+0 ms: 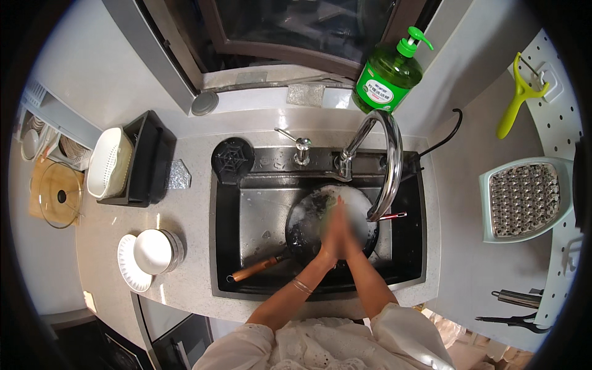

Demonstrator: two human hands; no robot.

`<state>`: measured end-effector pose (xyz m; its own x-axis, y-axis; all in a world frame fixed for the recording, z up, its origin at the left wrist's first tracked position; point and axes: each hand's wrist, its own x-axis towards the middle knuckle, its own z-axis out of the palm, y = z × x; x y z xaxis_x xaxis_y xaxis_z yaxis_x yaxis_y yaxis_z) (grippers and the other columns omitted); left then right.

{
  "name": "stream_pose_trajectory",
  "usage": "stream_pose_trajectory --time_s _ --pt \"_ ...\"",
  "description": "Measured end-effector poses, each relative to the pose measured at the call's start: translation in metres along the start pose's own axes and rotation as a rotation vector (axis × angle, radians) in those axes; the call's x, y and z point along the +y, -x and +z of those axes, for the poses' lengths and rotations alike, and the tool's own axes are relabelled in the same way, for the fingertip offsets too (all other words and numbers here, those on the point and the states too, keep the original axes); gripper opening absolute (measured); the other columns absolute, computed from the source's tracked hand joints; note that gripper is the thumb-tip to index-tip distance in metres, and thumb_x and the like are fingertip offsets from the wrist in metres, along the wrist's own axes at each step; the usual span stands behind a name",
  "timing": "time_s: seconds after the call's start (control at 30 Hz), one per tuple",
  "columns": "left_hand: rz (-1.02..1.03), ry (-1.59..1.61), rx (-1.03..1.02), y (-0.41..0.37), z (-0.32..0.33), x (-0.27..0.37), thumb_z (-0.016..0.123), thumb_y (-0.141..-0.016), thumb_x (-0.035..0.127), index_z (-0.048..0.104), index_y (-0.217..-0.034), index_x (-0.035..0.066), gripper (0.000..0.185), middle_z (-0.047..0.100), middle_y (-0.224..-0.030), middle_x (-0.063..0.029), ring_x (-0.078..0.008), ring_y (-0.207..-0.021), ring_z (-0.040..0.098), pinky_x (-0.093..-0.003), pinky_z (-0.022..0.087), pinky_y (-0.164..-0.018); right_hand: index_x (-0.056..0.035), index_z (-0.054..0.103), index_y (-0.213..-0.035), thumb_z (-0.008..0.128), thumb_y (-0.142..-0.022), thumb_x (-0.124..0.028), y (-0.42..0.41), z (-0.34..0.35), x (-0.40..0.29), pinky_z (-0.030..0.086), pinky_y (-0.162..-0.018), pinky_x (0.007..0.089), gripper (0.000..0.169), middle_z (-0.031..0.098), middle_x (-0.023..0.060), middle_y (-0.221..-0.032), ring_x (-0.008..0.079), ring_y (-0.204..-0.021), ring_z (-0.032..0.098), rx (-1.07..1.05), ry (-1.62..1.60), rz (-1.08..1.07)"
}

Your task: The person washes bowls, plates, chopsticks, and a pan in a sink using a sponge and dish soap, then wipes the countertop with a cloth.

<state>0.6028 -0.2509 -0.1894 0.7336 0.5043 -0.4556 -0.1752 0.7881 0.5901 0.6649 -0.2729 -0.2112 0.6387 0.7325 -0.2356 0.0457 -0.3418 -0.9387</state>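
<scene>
A dark frying pan (300, 231) with a wooden handle (256, 269) lies in the black sink (226, 222), its inside partly covered with white suds. My left hand (331, 237) and my right hand (347, 238) are brought together over the pan, palms facing, fingers pointing away from me. Blur covers the hands and the pan around them. A faint green patch shows beside the left fingers, but I cannot tell whether anything is held. The chrome faucet (393, 166) arches over the pan's right side. From behind its spout sticks out a slim red handle (393, 216).
Left on the counter are stacked white bowls (155, 252), a fluted white dish (132, 263) and a black bin with a white basket (108, 162). A green dish soap bottle (388, 78) stands behind the faucet. A grater (525, 199) and peeler (520, 97) hang at right.
</scene>
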Motion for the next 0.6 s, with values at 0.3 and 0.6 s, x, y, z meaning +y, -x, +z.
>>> stream_pose_trajectory --time_s 0.3,0.6 --pt "0.046 -0.174 0.001 0.016 -0.008 0.020 0.026 -0.093 0.047 0.019 -0.139 0.012 0.058 0.017 -0.144 -0.0031 -0.0192 -0.131 0.016 -0.0321 0.013 -0.106 0.0000 0.033 -0.124 0.034 -0.087 -0.043 0.005 0.029 -0.035 0.024 -0.098 0.0345 0.057 0.034 0.0120 -0.128 0.0230 -0.118 0.031 0.058 -0.090 0.271" --pt "0.092 -0.102 0.082 -0.003 -0.034 0.022 0.031 -0.094 0.040 0.037 -0.129 0.009 0.047 0.039 -0.130 -0.0051 -0.0189 -0.120 0.034 -0.0301 0.026 -0.101 -0.0080 0.007 -0.139 0.019 -0.091 -0.052 0.003 0.041 0.000 0.015 -0.105 0.0341 0.066 0.010 0.0088 -0.144 0.0232 -0.133 0.011 -0.165 -0.435 0.151"
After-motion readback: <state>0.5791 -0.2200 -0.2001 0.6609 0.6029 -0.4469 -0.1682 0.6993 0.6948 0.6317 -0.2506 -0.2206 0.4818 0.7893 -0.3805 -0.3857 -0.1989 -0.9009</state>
